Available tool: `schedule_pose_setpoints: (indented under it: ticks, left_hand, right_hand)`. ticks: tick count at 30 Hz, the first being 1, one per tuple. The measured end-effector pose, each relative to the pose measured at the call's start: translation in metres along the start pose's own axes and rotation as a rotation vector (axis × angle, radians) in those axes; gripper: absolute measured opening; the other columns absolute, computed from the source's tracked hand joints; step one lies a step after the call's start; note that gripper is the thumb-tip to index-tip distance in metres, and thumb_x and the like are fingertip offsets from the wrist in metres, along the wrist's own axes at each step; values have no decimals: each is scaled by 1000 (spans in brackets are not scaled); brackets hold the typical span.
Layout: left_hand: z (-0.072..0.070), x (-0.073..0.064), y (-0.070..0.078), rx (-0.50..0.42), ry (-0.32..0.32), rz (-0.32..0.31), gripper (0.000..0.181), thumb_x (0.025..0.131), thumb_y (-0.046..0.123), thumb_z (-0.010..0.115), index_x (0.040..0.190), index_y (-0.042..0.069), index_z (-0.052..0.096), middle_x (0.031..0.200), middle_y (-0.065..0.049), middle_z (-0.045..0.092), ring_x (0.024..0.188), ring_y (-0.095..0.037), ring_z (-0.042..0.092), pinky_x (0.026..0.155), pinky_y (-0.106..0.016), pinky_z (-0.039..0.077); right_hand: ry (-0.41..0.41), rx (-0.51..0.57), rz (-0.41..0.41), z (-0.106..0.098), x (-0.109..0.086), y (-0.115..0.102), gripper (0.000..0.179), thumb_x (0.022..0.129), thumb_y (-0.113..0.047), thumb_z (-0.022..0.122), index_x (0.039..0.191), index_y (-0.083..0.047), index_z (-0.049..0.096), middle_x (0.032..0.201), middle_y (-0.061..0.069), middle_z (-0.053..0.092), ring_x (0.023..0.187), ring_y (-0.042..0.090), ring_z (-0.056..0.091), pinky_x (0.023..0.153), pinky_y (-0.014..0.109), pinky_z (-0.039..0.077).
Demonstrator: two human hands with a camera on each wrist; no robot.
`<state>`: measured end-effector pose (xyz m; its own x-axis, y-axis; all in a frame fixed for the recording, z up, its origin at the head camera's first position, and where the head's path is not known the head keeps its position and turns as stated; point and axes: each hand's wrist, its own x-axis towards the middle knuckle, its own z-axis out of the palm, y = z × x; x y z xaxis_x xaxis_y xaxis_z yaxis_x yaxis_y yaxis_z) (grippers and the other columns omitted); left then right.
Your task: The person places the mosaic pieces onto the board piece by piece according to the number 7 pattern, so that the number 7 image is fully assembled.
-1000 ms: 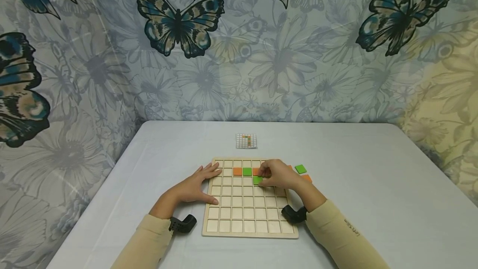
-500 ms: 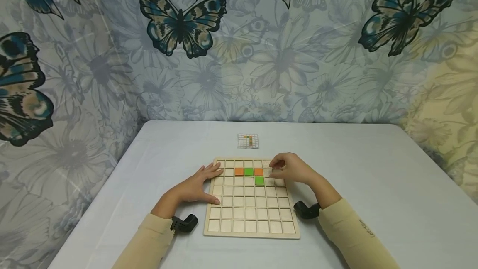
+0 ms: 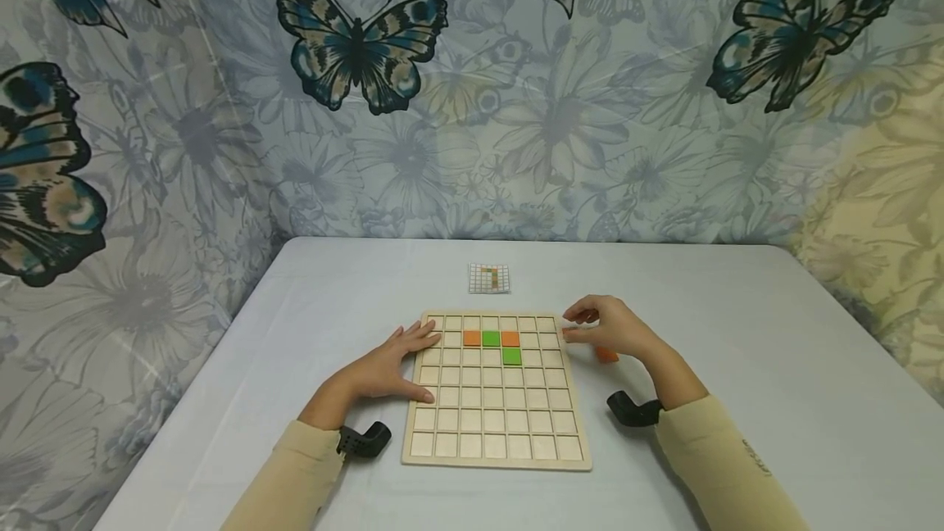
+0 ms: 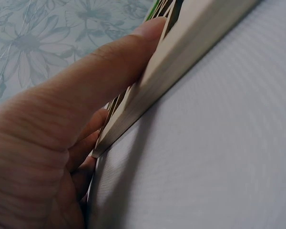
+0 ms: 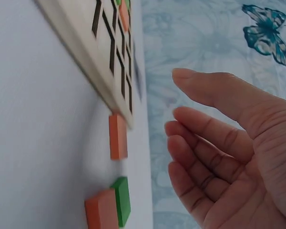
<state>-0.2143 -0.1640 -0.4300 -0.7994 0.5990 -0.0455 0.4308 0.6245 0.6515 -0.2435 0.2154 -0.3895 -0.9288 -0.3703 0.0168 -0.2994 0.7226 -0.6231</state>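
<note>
A wooden grid board (image 3: 479, 424) lies on the table. In its second row sit an orange tile (image 3: 472, 338), a green tile (image 3: 490, 338) and another orange tile (image 3: 510, 338); a second green tile (image 3: 512, 356) lies just below the last one. My left hand (image 3: 379, 367) rests spread on the board's left edge, thumb and fingertips over the rim. Beyond the upper right edge, my right hand (image 3: 615, 326) hovers with nothing in its loosely bent fingers. Near it the right wrist view shows a loose orange tile (image 5: 117, 137) by the board, plus a green tile (image 5: 123, 202) beside another orange tile (image 5: 102, 210).
A small card (image 3: 489, 279) printed with a coloured grid lies behind the board on the white table (image 3: 354, 285). A butterfly-patterned wall covering (image 3: 457, 146) rises behind the table. Each wrist carries a black device, such as the right one (image 3: 634, 410).
My right hand has left the lower green tile on the board and moved right, past the board's edge to the loose tiles. My left hand has stayed on the board.
</note>
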Motion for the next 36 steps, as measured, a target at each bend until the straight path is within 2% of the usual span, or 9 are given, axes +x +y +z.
schedule_pose_setpoints:
  ticks: [7,13,19,25,32,36]
  left_hand:
    - [1,1,-1,2,7,-5,96,67,46,80,145,14,35,157,-5,16,146,-29,5,118,-52,2]
    - [2,0,-1,-2,11,-20,95,67,45,80,145,14,35,157,-4,16,146,-29,4,118,-52,2]
    - [1,-1,0,-6,11,-26,95,67,44,80,145,15,35,157,-4,15,146,-30,3,118,-52,2]
    - [2,0,0,-1,8,-16,95,67,45,80,145,13,35,157,-5,15,146,-29,4,119,-52,1]
    - [2,1,0,-9,4,-7,95,67,44,81,145,12,35,157,-6,15,146,-30,4,118,-52,1]
    - [2,1,0,-9,4,-7,95,67,44,80,145,13,35,157,-6,15,146,-30,4,118,-52,1]
  right_hand:
    - [7,-21,18,-11,-15,11,34,79,-25,74,103,-2,67,100,11,65,91,23,58,80,36,50]
    - [-2,-35,22,-16,-24,19,29,78,-19,74,100,-1,68,98,10,66,88,21,59,79,35,51]
    - [-17,-15,66,-14,-33,26,34,76,-24,77,99,-1,68,97,9,66,87,18,57,75,29,49]
    - [-6,-22,69,-11,-39,32,27,75,-17,77,95,-1,68,95,8,67,86,17,58,72,26,50]
    - [11,-39,72,-9,-42,36,25,74,-13,77,95,-2,68,95,8,67,87,18,59,74,28,50]
    - [11,-40,60,-8,-42,39,24,74,-10,77,94,-2,69,95,9,67,86,18,59,73,25,50]
